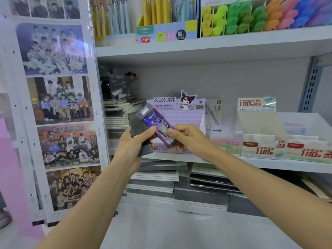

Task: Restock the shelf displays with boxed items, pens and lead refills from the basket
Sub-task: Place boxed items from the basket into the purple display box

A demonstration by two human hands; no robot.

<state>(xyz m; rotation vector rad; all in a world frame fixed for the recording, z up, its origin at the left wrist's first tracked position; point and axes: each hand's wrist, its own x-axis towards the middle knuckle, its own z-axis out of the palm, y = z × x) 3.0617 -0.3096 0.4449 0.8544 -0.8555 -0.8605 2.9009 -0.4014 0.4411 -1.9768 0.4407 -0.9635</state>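
Observation:
My left hand (133, 141) grips a dark flat box (137, 126), thumb reaching across to a second item. That item is a small purple lead refill case (155, 123) with a dark cap, tilted up to the left. My right hand (186, 137) pinches its lower end between thumb and fingers. Both hands hover in front of the purple Kuromi display box (181, 114) on the middle shelf (269, 163). The basket is out of view.
White lead refill displays (260, 146) marked 100 stand right of the Kuromi box. Notebook stacks (179, 191) lie on the shelf below and at the back left (120, 112). Pen displays (161, 24) and coloured highlighters (251, 17) fill the top shelf. A photo panel (59, 105) flanks the left.

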